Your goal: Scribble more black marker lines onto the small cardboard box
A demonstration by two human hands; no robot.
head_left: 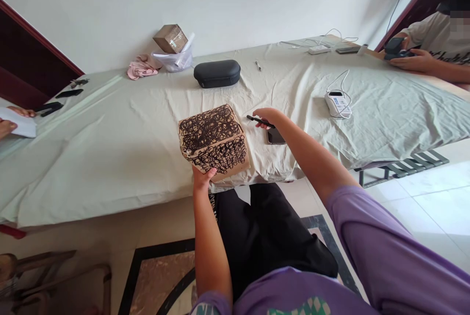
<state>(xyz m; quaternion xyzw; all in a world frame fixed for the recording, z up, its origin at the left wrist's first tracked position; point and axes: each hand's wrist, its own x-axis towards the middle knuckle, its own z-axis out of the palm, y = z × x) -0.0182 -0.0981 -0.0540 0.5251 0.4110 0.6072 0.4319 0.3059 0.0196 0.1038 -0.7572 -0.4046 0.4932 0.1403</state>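
Cloth-covered table (pixel 110 158), front edge nearest the person. Scribbled cardboard box (pixel 213 140) sits tilted at mid front edge, black ink over its faces. Left hand (pixel 202 178) grips its lower near corner from below, fingers spread. Right hand (pixel 266 117) is just right of the box, pinching a black pen (pixel 260 121) narrowly, tip toward the box. Smartphone (pixel 276 136) lies on the cloth just under that hand. Toward the back edge: black zip case (pixel 217 74), small parcel (pixel 171 38) on a plastic bag (pixel 174 60), pink cloth (pixel 142 67). Right of the hands: white charger (pixel 338 104) with cable.
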